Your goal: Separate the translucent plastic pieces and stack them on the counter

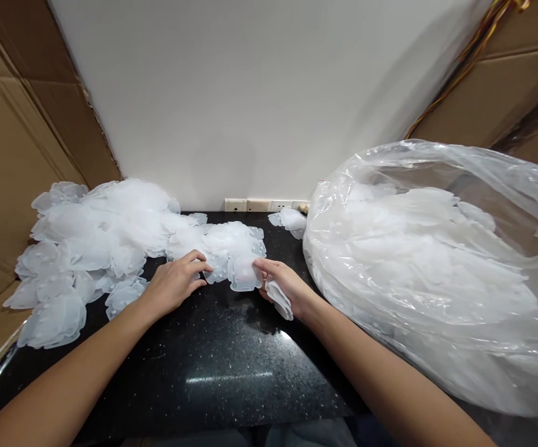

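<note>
- Sheet (243,277) sits between the right thumb and fingers: the right hand (291,288) pinches its edge, with a small stack (280,301) tucked under those fingers.
- Left hand (173,285) has parted, curled fingers, tips beside loose sheets (216,270); contact is hard to tell.
- Pile (105,226) lies beyond and left of the left fingers; bag (316,245), right of the right fingers.
- Step seems to be gathering sheets; the next move calls for a light pinch.
</note>
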A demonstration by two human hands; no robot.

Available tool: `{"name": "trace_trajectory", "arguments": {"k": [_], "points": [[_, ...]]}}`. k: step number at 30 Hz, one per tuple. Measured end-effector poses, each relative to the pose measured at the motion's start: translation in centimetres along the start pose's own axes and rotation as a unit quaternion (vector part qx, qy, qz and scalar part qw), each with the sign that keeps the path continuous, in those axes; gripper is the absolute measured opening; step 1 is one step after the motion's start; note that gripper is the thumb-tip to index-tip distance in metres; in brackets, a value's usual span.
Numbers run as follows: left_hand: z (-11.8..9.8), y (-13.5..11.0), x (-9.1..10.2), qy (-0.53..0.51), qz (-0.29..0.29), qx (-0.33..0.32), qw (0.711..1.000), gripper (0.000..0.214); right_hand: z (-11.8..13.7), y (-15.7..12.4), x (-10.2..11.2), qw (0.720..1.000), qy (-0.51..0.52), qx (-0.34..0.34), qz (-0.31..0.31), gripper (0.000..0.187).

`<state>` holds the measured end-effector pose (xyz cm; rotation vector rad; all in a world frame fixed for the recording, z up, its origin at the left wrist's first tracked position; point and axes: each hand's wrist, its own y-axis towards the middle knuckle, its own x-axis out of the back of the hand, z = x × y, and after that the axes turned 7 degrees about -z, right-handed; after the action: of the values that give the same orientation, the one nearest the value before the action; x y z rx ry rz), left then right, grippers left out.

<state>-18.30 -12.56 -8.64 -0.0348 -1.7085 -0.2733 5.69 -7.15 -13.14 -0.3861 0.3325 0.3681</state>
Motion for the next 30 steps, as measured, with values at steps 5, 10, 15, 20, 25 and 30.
{"name": "trace_trajectory", "arguments": {"k": [5,10,15,20,25,30], "points": [[0.2,0.4,-0.2,0.054,0.003,-0.035,0.998,0.043,0.1,0.2,0.1,0.999,0.018,-0.032,0.015,0.044],[0.3,0.8,-0.6,0.04,-0.006,-0.059,0.997,0.037,-0.1,0.1,0.0,0.998,0.007,-0.052,0.037,0.052],[0.4,0.9,-0.9,-0.028,-0.03,-0.059,0.997,0.026,-0.4,-0.1,0.1,0.997,-0.024,-0.06,0.043,0.06],[0.0,0.6,-0.6,-0.085,-0.065,0.01,0.994,0.026,-0.3,-0.4,-0.1,0.995,-0.06,-0.048,0.058,0.064],[-0.9,0.5,0.2,-0.229,-0.097,0.139,0.959,0.023,-0.1,-0.7,-0.4,0.994,-0.058,-0.032,0.09,0.062],[-1.8,0.3,0.5,-0.426,-0.006,0.215,0.879,0.033,0.0,-0.9,-0.5,0.993,-0.053,-0.034,0.101,0.056]]}}
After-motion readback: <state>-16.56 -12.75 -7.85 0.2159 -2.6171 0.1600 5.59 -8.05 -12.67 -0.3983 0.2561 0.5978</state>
